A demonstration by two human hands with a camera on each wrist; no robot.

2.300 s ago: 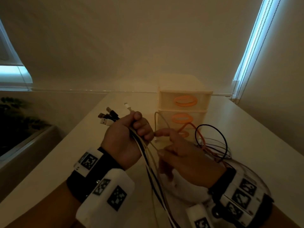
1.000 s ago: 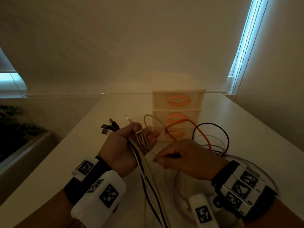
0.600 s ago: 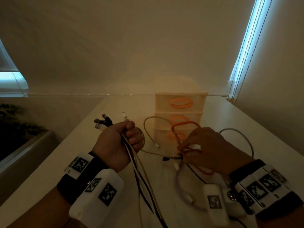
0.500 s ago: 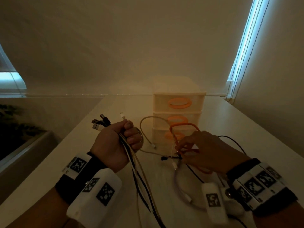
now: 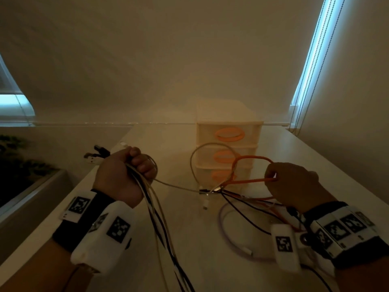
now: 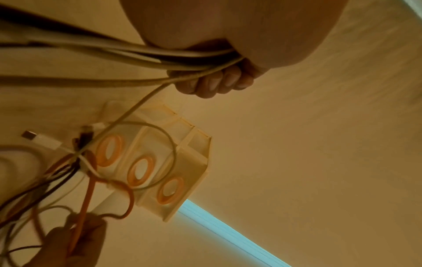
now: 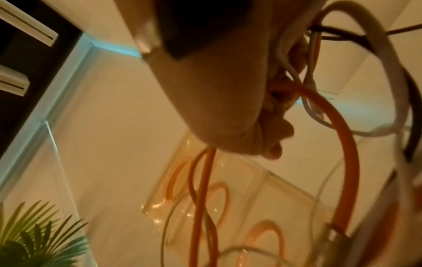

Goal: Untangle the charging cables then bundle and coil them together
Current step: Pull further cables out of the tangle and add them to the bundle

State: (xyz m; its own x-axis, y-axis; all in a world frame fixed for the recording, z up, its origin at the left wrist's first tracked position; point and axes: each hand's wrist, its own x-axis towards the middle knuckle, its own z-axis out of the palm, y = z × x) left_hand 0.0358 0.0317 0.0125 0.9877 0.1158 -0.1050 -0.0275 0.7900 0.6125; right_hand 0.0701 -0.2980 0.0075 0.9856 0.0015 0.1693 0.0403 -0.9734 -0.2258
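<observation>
My left hand [image 5: 126, 171] [image 6: 214, 79] grips a bundle of white, beige and black cables [image 5: 155, 216] [image 6: 114, 54]; their plugs [image 5: 94, 155] stick out past the knuckles. My right hand [image 5: 294, 182] [image 7: 269, 115] pinches the orange cable [image 5: 248, 182] [image 7: 342, 144], whose loop rises in front of the drawers. A beige cable [image 5: 174, 185] runs from the left fist to a knot of connectors [image 5: 210, 190] [image 6: 82, 144] hanging between the hands. Black and white strands trail from the knot to the table under the right wrist.
A small cream drawer unit [image 5: 229, 127] [image 6: 182, 162] with orange handles stands on the white table [image 5: 179, 239] just behind the knot. A loose pale cable loop [image 5: 227, 234] lies on the table. Wall and blinds behind; a plant [image 7: 34, 234] at the left.
My hands have drawn apart: the right hand moved right and up pulling the orange cable taut, and the beige cable now stretches straight from the left fist to the knot.
</observation>
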